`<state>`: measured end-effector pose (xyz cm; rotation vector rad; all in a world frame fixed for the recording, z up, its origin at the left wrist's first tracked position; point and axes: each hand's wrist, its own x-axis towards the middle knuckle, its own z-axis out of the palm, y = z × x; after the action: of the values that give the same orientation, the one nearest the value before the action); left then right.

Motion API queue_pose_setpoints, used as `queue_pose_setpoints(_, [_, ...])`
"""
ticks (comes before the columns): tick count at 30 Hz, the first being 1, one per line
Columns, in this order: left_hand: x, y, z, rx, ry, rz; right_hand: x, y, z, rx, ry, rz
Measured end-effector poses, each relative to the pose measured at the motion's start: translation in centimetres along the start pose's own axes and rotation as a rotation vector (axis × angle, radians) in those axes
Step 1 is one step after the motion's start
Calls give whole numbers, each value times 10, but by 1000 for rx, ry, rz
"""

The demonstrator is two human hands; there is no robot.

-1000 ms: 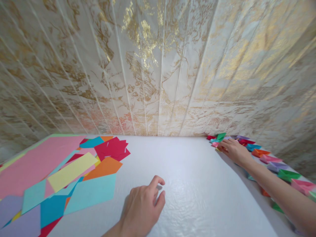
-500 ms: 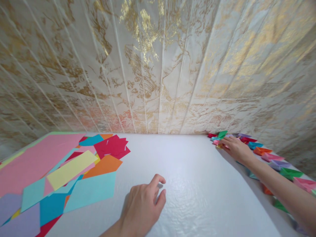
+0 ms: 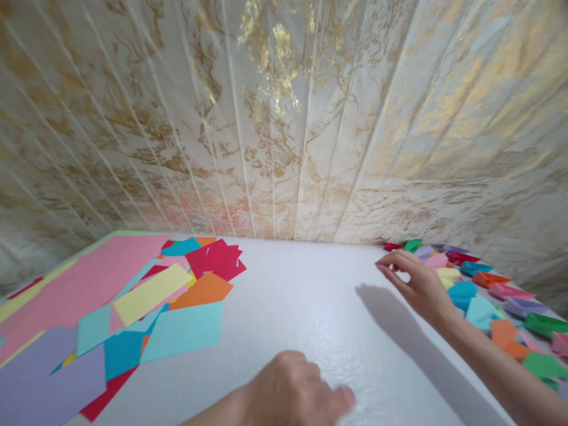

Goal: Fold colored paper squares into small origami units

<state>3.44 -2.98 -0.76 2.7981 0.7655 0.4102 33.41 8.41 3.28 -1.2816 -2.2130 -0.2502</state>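
My right hand [image 3: 410, 279] hovers over the white tabletop [image 3: 306, 290] at the right, thumb and index fingertips together with nothing visible between them. Just beyond it lie folded paper shapes, some boat-like, among them a blue one [image 3: 462, 294], a yellow one [image 3: 448, 275] and an orange one [image 3: 487, 279]. At the bottom edge, my left hand [image 3: 295, 390] is low over the table. It is blurred, its fingers mostly turned away and hidden, and no paper shows in it.
Flat coloured papers cover the table's left side: a large pink sheet [image 3: 102, 278], a pale yellow strip [image 3: 153, 294], a light blue piece [image 3: 186, 332], purple sheets [image 3: 48, 378] and red pieces [image 3: 217, 260]. A gold-patterned curtain [image 3: 275, 136] hangs along the back edge.
My right hand has drawn back from the folded shapes, uncovering several of them. My left hand has moved down and right. The view has shifted slightly left.
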Motion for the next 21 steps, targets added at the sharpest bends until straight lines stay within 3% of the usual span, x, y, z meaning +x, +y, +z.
queue_pose_setpoints(1, [-1, 3, 4, -34, -50, 130, -1, -34, 3, 74, -29, -39])
queue_pose_setpoints(2, [-2, 6, 8, -56, -69, 144, -3, -69, 6, 225, -91, -96])
queue_pose_setpoints(5, [-9, 5, 15, -42, -61, 7, -16, -157, 17, 473, -264, -346])
queue_pose_setpoints(7, [-17, 3, 15, -22, -43, -96, -26, -191, 27, 527, -305, -461])
queue_pose_setpoints(10, [-28, 7, 9, -27, 18, -227, -37, -205, 46, 562, -326, -483])
queue_pose_setpoints(13, [-35, 21, -3, -60, 105, -293, -43, -199, 58, 652, -411, -354])
queue_pose_setpoints(15, [-41, 23, -20, -78, 144, -310, -44, -195, 62, 721, -433, -265])
queue_pose_setpoints(17, [-54, 8, -47, -70, 169, -346, -44, -195, 61, 757, -405, -242])
queue_pose_setpoints(18, [-65, -7, -64, -38, 200, -454, -43, -195, 60, 752, -394, -272])
queue_pose_setpoints(21, [-113, -67, -122, 176, 217, -1063, -41, -196, 55, 661, -399, -318])
